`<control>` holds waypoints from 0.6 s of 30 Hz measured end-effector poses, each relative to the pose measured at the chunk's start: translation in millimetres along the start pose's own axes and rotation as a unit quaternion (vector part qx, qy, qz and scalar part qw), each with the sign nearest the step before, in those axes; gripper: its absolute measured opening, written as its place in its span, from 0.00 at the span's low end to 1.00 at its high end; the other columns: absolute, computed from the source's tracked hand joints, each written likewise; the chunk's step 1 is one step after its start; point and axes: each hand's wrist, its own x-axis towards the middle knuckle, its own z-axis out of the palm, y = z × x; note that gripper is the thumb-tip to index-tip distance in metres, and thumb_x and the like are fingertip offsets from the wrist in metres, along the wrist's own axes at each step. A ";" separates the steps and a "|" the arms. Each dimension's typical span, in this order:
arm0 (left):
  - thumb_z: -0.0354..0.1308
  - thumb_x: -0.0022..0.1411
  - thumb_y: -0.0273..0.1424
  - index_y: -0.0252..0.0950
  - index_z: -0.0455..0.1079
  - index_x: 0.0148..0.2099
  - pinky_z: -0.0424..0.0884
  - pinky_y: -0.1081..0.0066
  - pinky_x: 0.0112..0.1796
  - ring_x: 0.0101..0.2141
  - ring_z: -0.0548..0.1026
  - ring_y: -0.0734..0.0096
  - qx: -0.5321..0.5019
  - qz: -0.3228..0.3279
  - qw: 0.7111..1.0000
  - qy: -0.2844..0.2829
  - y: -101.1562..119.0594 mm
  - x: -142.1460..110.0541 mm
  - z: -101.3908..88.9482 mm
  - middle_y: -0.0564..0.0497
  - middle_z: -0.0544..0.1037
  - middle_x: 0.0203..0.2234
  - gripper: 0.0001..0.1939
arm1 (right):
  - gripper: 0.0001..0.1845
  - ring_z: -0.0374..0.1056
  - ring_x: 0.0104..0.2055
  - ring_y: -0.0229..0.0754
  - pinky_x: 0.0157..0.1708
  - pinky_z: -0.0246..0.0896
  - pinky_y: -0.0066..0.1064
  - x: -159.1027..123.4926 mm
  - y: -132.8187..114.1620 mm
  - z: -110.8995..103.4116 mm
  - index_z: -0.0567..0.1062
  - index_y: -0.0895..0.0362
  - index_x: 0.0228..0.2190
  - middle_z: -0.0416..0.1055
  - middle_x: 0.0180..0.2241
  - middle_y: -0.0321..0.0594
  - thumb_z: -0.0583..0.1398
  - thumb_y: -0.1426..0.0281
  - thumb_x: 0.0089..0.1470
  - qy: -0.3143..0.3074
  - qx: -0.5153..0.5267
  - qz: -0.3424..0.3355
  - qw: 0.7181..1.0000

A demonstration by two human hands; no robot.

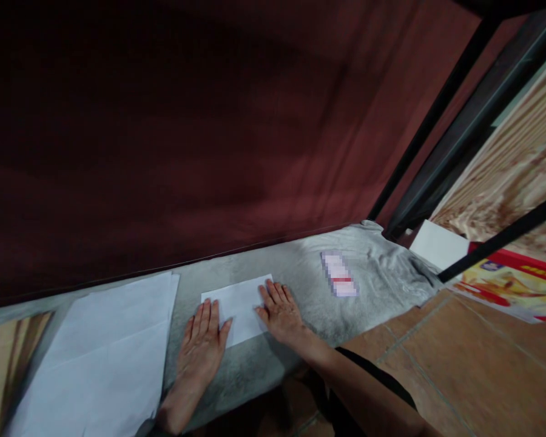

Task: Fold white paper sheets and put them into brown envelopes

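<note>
A small white sheet of paper [239, 306], perhaps folded, lies on a grey cloth-covered surface [295, 261]. Flat on its left edge rests my left hand [203, 340], with the fingers stretched out and the thumb apart. My right hand [281, 308] presses palm down on the opposite edge, fingers extended. Neither hand grips anything. To the left of my left hand is a stack of larger white sheets [109, 352], with a crease across the top one.
Brown cardboard or folders [9, 358] lie at the far left. A blurred-out card with a red stripe [340, 274] sits to the right. Behind hangs a dark red curtain [209, 152]. Black metal bars [437, 115] and a colourful printed box [514, 282] stand at the right, above a tiled floor [495, 364].
</note>
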 end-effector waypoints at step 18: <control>0.40 0.73 0.42 0.31 0.53 0.71 0.53 0.51 0.66 0.69 0.52 0.57 -0.031 0.039 0.999 0.003 30.4 3.7 -13.3 0.40 0.58 0.69 0.31 | 0.30 0.47 0.71 0.52 0.67 0.47 0.50 -5.4 -10.5 -2.4 0.56 0.61 0.68 0.51 0.69 0.49 0.48 0.63 0.69 0.032 0.015 -0.046 0.998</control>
